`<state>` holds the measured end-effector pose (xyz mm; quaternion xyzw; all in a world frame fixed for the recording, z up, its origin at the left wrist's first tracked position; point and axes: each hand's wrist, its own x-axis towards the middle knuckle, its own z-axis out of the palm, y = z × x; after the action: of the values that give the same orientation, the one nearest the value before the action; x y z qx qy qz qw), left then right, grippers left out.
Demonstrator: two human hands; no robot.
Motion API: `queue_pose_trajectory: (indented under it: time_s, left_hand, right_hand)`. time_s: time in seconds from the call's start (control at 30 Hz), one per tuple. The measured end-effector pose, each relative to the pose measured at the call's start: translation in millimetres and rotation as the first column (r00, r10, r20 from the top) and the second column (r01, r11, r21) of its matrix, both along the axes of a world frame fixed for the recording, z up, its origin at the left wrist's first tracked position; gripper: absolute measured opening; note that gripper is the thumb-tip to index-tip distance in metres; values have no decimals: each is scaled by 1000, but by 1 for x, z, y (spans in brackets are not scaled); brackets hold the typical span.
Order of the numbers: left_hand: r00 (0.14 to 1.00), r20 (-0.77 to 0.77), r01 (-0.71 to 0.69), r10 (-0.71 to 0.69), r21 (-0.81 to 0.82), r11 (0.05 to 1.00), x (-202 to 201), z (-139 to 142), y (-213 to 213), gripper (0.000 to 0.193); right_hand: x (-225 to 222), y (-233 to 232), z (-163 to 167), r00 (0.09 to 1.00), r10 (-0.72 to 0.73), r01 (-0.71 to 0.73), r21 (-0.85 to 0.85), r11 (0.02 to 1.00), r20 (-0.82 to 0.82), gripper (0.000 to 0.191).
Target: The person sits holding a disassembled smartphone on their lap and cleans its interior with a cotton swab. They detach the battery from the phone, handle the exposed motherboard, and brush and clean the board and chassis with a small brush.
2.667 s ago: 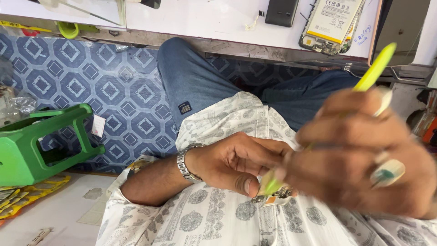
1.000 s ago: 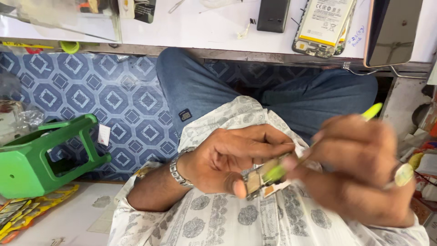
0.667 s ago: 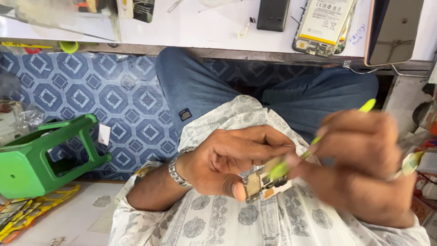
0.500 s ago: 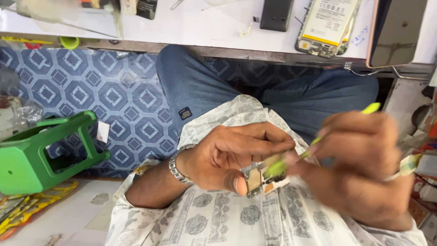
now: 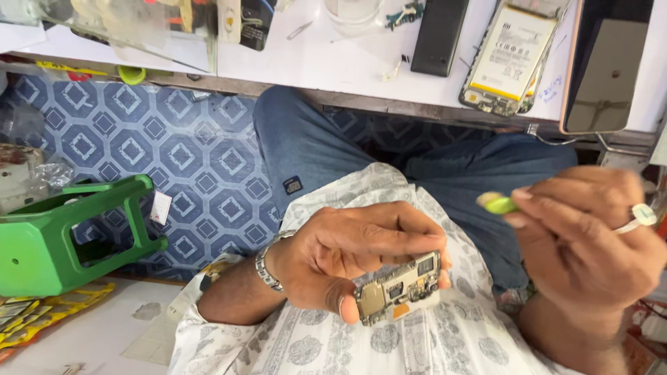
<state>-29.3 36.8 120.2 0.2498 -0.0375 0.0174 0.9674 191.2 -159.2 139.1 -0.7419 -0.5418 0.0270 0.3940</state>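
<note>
A small rectangular phone circuit board with metal shields and gold contacts (image 5: 401, 287) sits over the person's lap, component side up and tilted a little. The left hand (image 5: 354, 260) is closed on it, thumb under the near edge and fingers curled over the far edge.

To the right of the board and slightly above it, the right hand (image 5: 583, 239) pinches a slim yellow-green plastic tool (image 5: 497, 203). Only the tool's blurred end shows past the fingertips, and it is clear of the board, not touching. A pale ring (image 5: 643, 215) sits on one finger of that hand.

The step in hand looks like close work on the bare board, caught with the tool lifted away. Any next touch would call for the tool tip to come back down onto a chosen spot between the small shields, gently, while the left hand keeps the board steady.

Beyond the board, the white table (image 5: 361, 66) carries an opened phone with its battery exposed (image 5: 511, 55) and a dark slab-shaped phone (image 5: 438, 36). Left of the board, a green plastic stool (image 5: 62, 239) lies tipped on the blue patterned floor (image 5: 174, 153).
</note>
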Motion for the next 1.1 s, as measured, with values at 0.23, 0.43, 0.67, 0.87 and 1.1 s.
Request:
queue_pose_trajectory:
  time_s: [0.23, 0.43, 0.67, 0.87, 1.1]
  left_hand:
    - [999, 32, 15, -15, 0, 1000, 3, 5, 0, 78]
    - [1000, 29, 6, -5, -21, 1000, 5, 8, 0, 78]
    - [1000, 27, 16, -16, -6, 1000, 8, 9, -1, 78]
    - [998, 51, -40, 34, 140, 989, 8, 5, 0, 75]
    - [993, 101, -75, 57, 190, 979, 7, 1, 1, 72]
  right_hand:
    - [-9, 8, 2, 997, -17, 17, 5, 1000, -77, 20]
    - [-20, 5, 4, 973, -14, 47, 137, 989, -229, 16]
    - [-9, 24, 30, 938, 279, -224, 253, 941, -206, 26]
    - [-18, 28, 54, 956, 273, -262, 100, 960, -108, 31]
    - [-26, 18, 50, 995, 96, -96, -4, 995, -33, 26]
